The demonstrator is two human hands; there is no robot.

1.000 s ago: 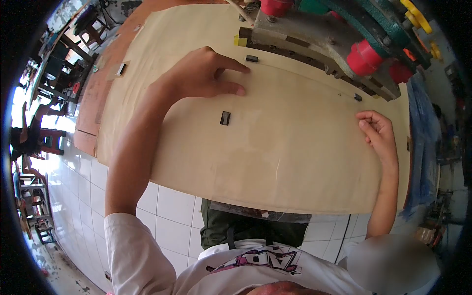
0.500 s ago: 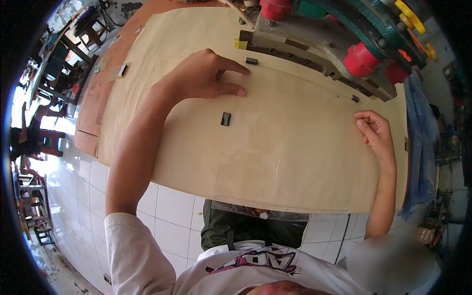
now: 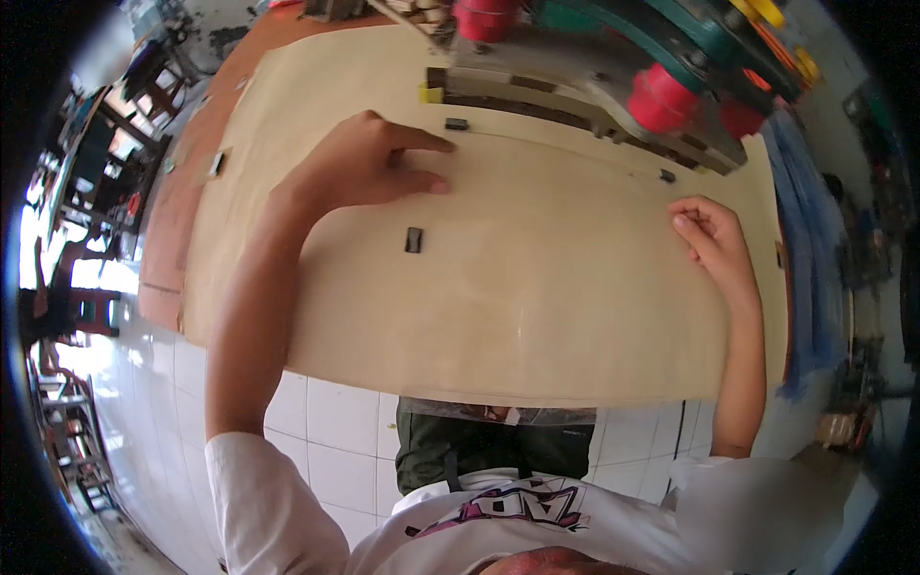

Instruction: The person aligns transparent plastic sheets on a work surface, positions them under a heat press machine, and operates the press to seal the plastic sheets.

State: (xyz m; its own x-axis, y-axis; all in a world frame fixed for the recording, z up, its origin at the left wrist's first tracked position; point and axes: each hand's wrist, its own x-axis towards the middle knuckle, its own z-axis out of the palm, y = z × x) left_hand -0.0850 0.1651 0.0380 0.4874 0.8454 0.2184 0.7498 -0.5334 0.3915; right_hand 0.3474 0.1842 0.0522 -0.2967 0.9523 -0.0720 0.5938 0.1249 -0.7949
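Observation:
My left hand point(image 3: 369, 163) rests on the pale sheet point(image 3: 537, 287) that covers the table, thumb and forefinger spread with nothing between them. Just beyond its forefinger lies a small black block point(image 3: 456, 125). Another dark block point(image 3: 413, 240) is nearer to me, below the thumb. On the right, my right hand point(image 3: 709, 230) lies with its fingers curled and the thumb against them; whether anything is between them is too small to tell. A small dark piece point(image 3: 667, 175) sits just beyond its fingertips.
A machine with a metal bar point(image 3: 517, 93), red knobs point(image 3: 661, 99) and green parts stands over the far side. A black piece point(image 3: 218, 164) lies at the left edge. Blue plastic point(image 3: 805, 249) hangs on the right. Stools and a blurred figure point(image 3: 103, 53) are at the far left.
The camera view has shifted, so the table, blocks and machine appear further left. Both hands keep nearly the same pose. A blurred figure now shows at the top left.

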